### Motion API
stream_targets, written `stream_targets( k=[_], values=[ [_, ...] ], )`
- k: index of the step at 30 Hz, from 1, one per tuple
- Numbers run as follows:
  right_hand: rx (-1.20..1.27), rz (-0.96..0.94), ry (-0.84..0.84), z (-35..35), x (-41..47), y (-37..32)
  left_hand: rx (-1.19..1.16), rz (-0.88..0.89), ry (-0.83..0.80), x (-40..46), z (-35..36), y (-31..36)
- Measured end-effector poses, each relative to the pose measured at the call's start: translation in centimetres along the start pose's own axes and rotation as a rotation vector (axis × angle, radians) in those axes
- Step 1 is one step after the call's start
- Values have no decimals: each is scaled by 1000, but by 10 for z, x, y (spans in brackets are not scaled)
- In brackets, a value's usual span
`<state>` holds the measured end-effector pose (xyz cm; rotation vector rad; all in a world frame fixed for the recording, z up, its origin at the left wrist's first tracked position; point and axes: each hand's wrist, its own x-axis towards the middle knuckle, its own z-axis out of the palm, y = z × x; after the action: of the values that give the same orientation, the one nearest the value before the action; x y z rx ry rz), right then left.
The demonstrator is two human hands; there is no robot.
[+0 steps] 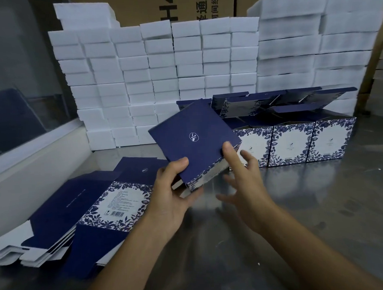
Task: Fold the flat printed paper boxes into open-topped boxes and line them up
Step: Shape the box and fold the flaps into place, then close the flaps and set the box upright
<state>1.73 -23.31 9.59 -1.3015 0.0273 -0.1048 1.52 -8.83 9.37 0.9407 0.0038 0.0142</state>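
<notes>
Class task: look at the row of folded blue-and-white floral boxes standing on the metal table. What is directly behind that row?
Behind the row of folded floral boxes rise stacks of white foam blocks, with brown printed cartons above. The boxes and their raised flaps hide the lowest blocks.

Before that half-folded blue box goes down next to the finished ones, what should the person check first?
1. Grip: left hand holds the dark blue printed paper box by its lower corner: ok.
2. Right hand: thumb touches the box edge, fingers spread: ok.
3. Base closed: the dark panel looks flat: ok.
4. Top open: hidden, cannot tell.
5. Space in the row of folded floral boxes: bare steel table in front; room at the left end cannot tell.
6. Stack of flat printed boxes within reach: ok.
</notes>
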Motion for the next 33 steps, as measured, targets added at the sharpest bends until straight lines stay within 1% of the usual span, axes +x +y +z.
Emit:
stream_targets(
  k=[2, 4, 5, 7, 9, 11, 13, 14, 18, 23, 26, 30, 33],
  values=[
    [60, 62, -148, 5, -4, 6, 38, 32, -41, 0, 2, -4],
    [28, 72, -281, 11, -9, 14, 63, 58, -63, 1, 2, -5],
    [-5, 74, -313, 13, -11, 17, 72, 69, -60, 1, 1, -5],
    [-127, 52, -294, 16, -12, 19, 92, 101, -32, 3, -2, -3],
    [-312, -62, -260, 16, -12, 20, 136, 148, 8, 4, -4, -2],
    [-453, -198, -275, 16, -13, 22, 199, 195, 45, 5, -5, -4],
    [-498, -284, -273, 17, -13, 22, 238, 238, 69, 6, -6, -7],
    [-465, -275, -285, 17, -13, 22, 251, 259, 76, 6, -7, -8],
    [-264, -139, -398, 18, -12, 17, 325, 353, 77, 10, -12, -9],
    [-155, -90, -428, 18, -12, 14, 317, 372, 55, 11, -13, -10],
    [-145, -68, -403, 18, -13, 12, 318, 359, 58, 10, -13, -9],
    [-80, -22, -270, 14, -9, 8, 344, 370, 75, 9, -11, -8],
    [-92, -73, -256, 9, -7, 6, 396, 386, 66, 9, -11, -10]
  ],
)
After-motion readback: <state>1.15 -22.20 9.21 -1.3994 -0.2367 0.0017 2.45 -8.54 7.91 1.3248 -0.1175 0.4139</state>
